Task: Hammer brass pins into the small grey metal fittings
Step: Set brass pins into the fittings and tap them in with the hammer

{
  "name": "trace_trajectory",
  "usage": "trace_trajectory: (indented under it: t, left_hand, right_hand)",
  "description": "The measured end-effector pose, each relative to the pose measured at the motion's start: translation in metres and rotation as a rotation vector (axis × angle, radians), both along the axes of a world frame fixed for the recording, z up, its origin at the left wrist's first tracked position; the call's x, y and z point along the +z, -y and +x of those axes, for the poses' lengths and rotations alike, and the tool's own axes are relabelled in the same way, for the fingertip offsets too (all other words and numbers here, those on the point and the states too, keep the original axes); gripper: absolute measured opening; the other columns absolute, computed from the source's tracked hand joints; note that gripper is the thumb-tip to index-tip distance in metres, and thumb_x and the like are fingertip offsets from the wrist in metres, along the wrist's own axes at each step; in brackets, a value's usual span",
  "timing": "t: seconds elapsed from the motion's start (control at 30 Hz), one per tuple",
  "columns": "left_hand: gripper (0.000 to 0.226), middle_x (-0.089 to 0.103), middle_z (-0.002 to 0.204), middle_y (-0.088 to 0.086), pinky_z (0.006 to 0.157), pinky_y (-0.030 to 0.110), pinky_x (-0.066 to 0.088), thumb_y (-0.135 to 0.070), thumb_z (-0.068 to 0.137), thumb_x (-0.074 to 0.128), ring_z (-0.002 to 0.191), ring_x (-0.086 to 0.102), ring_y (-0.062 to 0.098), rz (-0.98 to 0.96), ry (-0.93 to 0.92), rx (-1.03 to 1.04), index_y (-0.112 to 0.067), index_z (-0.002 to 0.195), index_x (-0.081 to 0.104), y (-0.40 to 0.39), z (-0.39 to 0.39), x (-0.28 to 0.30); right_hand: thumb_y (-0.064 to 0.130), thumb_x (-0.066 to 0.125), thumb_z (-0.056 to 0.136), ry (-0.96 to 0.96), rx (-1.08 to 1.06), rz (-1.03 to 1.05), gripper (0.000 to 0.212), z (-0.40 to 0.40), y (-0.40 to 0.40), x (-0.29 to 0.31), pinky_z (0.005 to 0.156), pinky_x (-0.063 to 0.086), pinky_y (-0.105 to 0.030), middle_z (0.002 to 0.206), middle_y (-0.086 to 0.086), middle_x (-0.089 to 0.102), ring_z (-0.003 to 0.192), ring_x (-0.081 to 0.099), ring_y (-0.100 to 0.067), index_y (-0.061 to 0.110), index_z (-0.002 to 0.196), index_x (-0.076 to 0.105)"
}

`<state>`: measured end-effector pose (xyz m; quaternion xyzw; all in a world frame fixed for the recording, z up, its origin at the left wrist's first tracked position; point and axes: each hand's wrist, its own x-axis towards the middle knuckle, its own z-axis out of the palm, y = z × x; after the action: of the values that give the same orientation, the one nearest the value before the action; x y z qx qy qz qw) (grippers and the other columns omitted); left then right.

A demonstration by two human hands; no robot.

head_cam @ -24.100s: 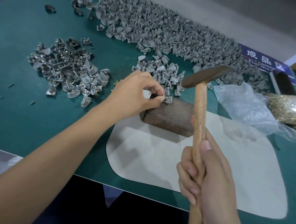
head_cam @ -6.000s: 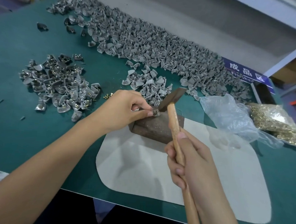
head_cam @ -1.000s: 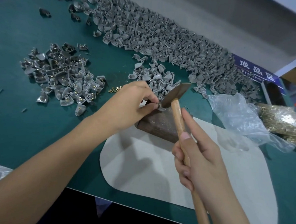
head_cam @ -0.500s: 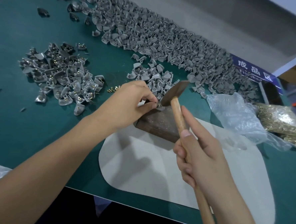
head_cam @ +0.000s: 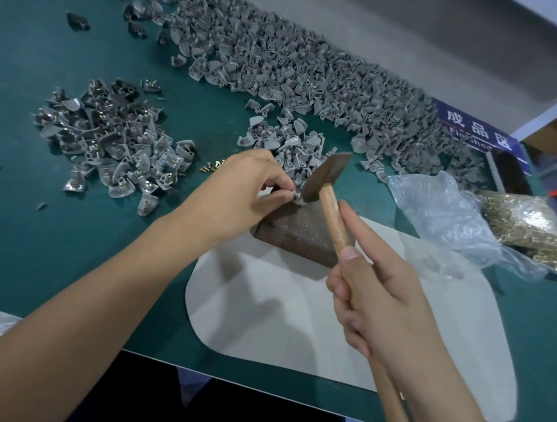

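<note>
Forearms enter from the near edge of the bench (head_cam: 15, 234), which is covered in a green mat. Right hand (head_cam: 382, 302) is wrapped round the wooden handle of the hammer (head_cam: 331, 201), index finger laid straight along the shaft, thumb on top. Beneath it a pale grey pad (head_cam: 263, 327) is laid on the mat. A dark, rusty steel block (head_cam: 298, 231) is seated on the far end of that pad. Hammer head is angled down with its lower end at, or just above, the small grey fitting (head_cam: 299, 199) on the block's far left corner; contact cannot be confirmed. Left hand (head_cam: 242, 189) is closed around that fitting, pinched between thumb and fingertips; a brass pin at the pinch is too small to be made out clearly.

Just left of the left hand a few loose brass pins (head_cam: 212, 167) are scattered on the mat. Further left, a pile of fittings with brass visible in them (head_cam: 112, 142) is spread out. Directly behind the block a small cluster of plain grey fittings (head_cam: 287, 146) is seen. To the right, a crumpled clear plastic bag (head_cam: 440, 214) is lying, and past it a bag filled with brass pins (head_cam: 530, 226). Along the far edge a long heap of grey fittings (head_cam: 296, 65) is banked up, ending at a blue sign (head_cam: 477, 131) with white characters.
</note>
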<state>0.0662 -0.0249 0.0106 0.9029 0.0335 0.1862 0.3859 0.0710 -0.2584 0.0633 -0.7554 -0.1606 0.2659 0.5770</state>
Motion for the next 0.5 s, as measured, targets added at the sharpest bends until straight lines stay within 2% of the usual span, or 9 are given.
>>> trace_trajectory:
  t: [0.1,0.2,0.27,0.33,0.4,0.43,0.5]
  left_hand:
    - [0.009,0.061,0.095,-0.004,0.081,0.028,0.045,-0.023,0.096,0.071,0.084,0.053,0.004,0.01,0.005,0.003,-0.02,0.099,0.078,0.0,0.001,-0.002]
    - [0.007,0.06,0.097,-0.007,0.084,0.022,0.043,-0.023,0.096,0.07,0.086,0.049,0.0,0.016,0.02,0.02,-0.02,0.099,0.076,0.002,0.0,-0.004]
    - [0.006,0.061,0.098,-0.009,0.09,0.028,0.045,-0.023,0.095,0.069,0.096,0.05,0.005,0.033,0.048,0.039,-0.019,0.097,0.073,0.003,-0.001,-0.004]
    - [0.005,0.062,0.099,-0.009,0.092,0.034,0.046,-0.024,0.094,0.069,0.103,0.051,0.011,0.083,0.082,0.072,-0.019,0.095,0.072,0.004,-0.004,-0.002]
    - [0.006,0.063,0.1,-0.008,0.092,0.038,0.046,-0.026,0.093,0.069,0.104,0.052,0.015,0.131,0.099,0.13,-0.02,0.094,0.071,0.001,-0.01,0.0]
    - [0.007,0.063,0.1,-0.007,0.092,0.04,0.047,-0.027,0.092,0.069,0.104,0.053,0.017,0.149,0.101,0.177,-0.021,0.093,0.07,-0.002,-0.015,-0.001]
    - [0.007,0.063,0.1,-0.006,0.093,0.044,0.046,-0.028,0.091,0.069,0.106,0.054,0.02,0.172,0.096,0.289,-0.022,0.091,0.07,-0.011,-0.028,-0.004]
  right_hand:
    - [0.032,0.053,0.104,0.049,-0.092,0.033,0.043,0.002,0.007,-0.001,0.041,0.031,-0.02,0.067,0.001,0.056,0.045,0.032,-0.012,0.066,0.13,0.058]
    - [0.024,0.052,0.101,0.194,-0.3,-0.07,0.036,0.01,0.018,-0.019,0.04,0.036,-0.025,0.074,-0.001,0.068,0.046,0.042,-0.013,0.048,0.125,0.063]
    - [0.019,0.054,0.102,0.286,-0.356,-0.253,0.029,0.017,0.024,-0.031,0.048,0.045,-0.034,0.077,0.001,0.069,0.05,0.051,-0.014,0.035,0.124,0.06]
    - [0.015,0.055,0.1,0.333,-0.323,-0.417,0.023,0.021,0.029,-0.039,0.054,0.051,-0.042,0.074,0.0,0.065,0.054,0.056,-0.019,0.036,0.11,0.059]
    - [0.012,0.053,0.099,0.35,-0.3,-0.479,0.017,0.023,0.029,-0.044,0.056,0.05,-0.04,0.073,-0.006,0.063,0.056,0.056,-0.023,0.027,0.1,0.061]
    - [0.012,0.053,0.098,0.37,-0.29,-0.509,0.013,0.022,0.028,-0.045,0.058,0.048,-0.038,0.076,-0.01,0.063,0.059,0.057,-0.024,0.018,0.104,0.062]
    - [0.019,0.056,0.098,0.447,-0.278,-0.631,0.024,0.023,0.024,-0.046,0.071,0.05,-0.036,0.097,-0.014,0.064,0.08,0.062,-0.026,0.011,0.119,0.064]
